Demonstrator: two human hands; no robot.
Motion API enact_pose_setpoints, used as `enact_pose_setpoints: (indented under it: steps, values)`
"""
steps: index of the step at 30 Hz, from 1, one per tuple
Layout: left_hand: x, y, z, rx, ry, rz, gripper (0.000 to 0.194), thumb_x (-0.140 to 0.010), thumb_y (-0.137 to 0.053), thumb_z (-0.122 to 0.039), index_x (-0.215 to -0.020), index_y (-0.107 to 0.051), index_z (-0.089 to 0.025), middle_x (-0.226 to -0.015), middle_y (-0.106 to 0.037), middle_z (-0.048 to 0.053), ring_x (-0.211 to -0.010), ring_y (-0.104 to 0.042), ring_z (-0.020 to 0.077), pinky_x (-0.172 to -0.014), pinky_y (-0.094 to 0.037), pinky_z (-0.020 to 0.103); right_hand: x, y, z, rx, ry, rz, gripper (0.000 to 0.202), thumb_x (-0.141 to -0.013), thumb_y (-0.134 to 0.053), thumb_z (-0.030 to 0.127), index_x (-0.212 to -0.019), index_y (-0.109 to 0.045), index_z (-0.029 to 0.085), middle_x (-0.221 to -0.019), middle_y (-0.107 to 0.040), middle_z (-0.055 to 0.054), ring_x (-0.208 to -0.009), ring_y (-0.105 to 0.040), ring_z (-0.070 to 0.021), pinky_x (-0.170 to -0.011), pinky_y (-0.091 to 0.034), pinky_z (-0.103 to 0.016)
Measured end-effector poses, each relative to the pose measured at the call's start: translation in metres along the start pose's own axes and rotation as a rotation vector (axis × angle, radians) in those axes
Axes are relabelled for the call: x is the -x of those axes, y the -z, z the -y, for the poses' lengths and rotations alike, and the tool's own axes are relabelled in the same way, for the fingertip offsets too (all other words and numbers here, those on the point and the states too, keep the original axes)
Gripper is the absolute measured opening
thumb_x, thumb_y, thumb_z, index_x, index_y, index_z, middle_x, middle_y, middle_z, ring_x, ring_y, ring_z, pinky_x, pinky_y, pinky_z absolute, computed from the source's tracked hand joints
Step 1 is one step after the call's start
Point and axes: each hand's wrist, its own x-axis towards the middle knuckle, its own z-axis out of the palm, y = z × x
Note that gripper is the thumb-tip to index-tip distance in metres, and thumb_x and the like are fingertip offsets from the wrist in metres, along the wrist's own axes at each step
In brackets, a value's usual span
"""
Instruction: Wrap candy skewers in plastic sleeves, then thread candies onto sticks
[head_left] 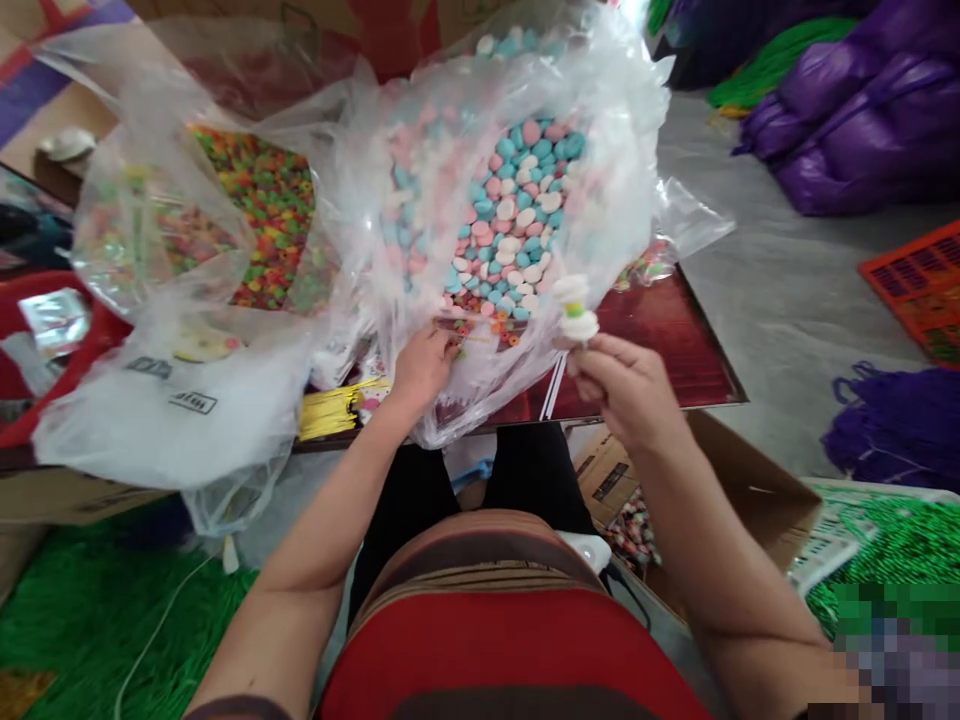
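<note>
Table [675, 340], dark red, bears a plastic bag [622, 180]. At the bag's near edge sits the left hand [424, 368], grip unclear; by its near right corner, the right hand [624, 385] pinches a white-and-green piece [576, 312]. Pastel discs [517, 215] fill the bag.

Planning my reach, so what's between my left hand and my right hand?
In the head view: the crumpled lower part of the clear plastic bag, then, nearer the right hand, slim white sticks.

The right hand [621, 382] hides the bottom of the white candy [575, 310]; the right edge cuts off the orange crate [913, 275]
</note>
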Motion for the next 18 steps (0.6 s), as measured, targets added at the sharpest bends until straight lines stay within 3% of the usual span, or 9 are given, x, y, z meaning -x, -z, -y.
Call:
enact_pose_setpoints:
  steps: [2, 4, 7, 10, 14, 18]
  values:
    - [0.0, -0.001, 0.001, -0.074, 0.036, 0.026, 0.031, -0.099, -0.053, -0.022, -0.118, -0.075, -0.014, -0.119, -0.072, 0.016, -0.112, -0.067, 0.0309, -0.098, -0.051, 0.041, 0.011, -0.016, -0.019, 0.064, -0.041, 0.08, 0.015, -0.078, -0.067, 0.031, -0.075, -0.071, 0.018, -0.061, -0.05, 0.004, -0.05, -0.029, -0.0064, -0.049, -0.02, -0.027]
    - [0.0, -0.001, 0.002, -0.091, 0.044, 0.045, 0.032, -0.1, -0.052, -0.022, -0.12, -0.075, -0.014, -0.12, -0.071, 0.016, -0.113, -0.067, 0.0308, -0.098, -0.05, 0.041, 0.007, -0.028, -0.026, 0.166, 0.017, 0.091, 0.02, -0.082, -0.064, 0.036, -0.076, -0.07, 0.018, -0.062, -0.048, 0.004, -0.053, -0.033, -0.0079, -0.053, -0.024, -0.027]
    - [-0.005, -0.002, 0.004, -0.081, 0.031, 0.031, 0.028, -0.098, -0.053, -0.019, -0.115, -0.076, -0.017, -0.121, -0.072, 0.014, -0.114, -0.066, 0.0302, -0.098, -0.049, 0.04, -0.023, -0.041, -0.021, 0.403, 0.225, -0.028, 0.026, -0.085, -0.064, 0.041, -0.07, -0.066, 0.019, -0.063, -0.045, 0.003, -0.062, -0.04, -0.0113, -0.06, -0.03, -0.028]
    - [-0.006, -0.002, 0.005, -0.03, 0.03, -0.013, 0.024, -0.097, -0.054, -0.018, -0.106, -0.076, -0.015, -0.117, -0.073, 0.014, -0.111, -0.067, 0.0295, -0.096, -0.049, 0.038, -0.066, -0.053, -0.016, 0.705, 0.337, -0.089, 0.027, -0.086, -0.063, 0.032, -0.062, -0.058, 0.02, -0.06, -0.045, 0.002, -0.066, -0.046, -0.0144, -0.065, -0.034, -0.029]
    - [0.005, 0.001, 0.007, 0.19, 0.04, -0.142, 0.019, -0.094, -0.059, -0.018, -0.101, -0.076, -0.017, -0.102, -0.076, 0.009, -0.097, -0.068, 0.0237, -0.09, -0.049, 0.035, -0.101, -0.061, -0.032, 0.967, 0.255, -0.042, 0.02, -0.088, -0.06, 0.024, -0.07, -0.066, 0.019, -0.065, -0.06, -0.003, -0.071, -0.055, -0.0198, -0.069, -0.037, -0.031]
    - [0.017, 0.002, 0.009, 0.618, 0.139, -0.219, 0.009, -0.087, -0.066, -0.02, -0.093, -0.074, -0.019, -0.079, -0.073, 0.0, -0.075, -0.065, 0.0164, -0.076, -0.048, 0.029, -0.102, -0.062, -0.052, 1.071, 0.251, 0.003, 0.018, -0.09, -0.06, 0.026, -0.087, -0.076, 0.017, -0.087, -0.074, -0.011, -0.082, -0.063, -0.0248, -0.074, -0.041, -0.033]
